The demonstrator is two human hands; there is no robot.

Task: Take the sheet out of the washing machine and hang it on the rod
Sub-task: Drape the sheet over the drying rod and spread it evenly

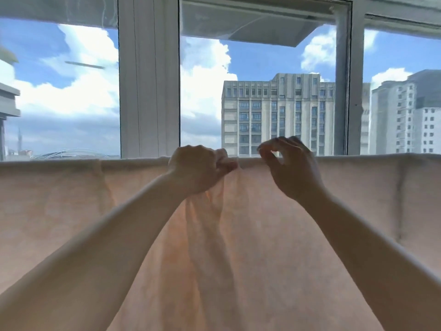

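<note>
From the head view no brand, label or writing can be read anywhere. A pale peach sheet (262,235) hangs across the whole width of the picture, its top fold running level from the left edge to the right; the rod under that fold is covered by the cloth and cannot be seen. Both arms reach up to the fold near the middle. The left hand (198,170) is curled into a fist and grips a bunch of the sheet right at the top edge, with creases falling from the grip down the cloth. The right hand (291,168) is just beside it, slightly higher, with thumb and forefinger meeting in a small ring at the fold and the other fingers curled; whether it actually pinches cloth cannot be told. The two hands are near each other but apart. Behind the sheet stands a window (149,80) with a broad white frame, and through the glass show blue sky, white clouds and a grey tower block (274,115), with more blocks at the right.
</note>
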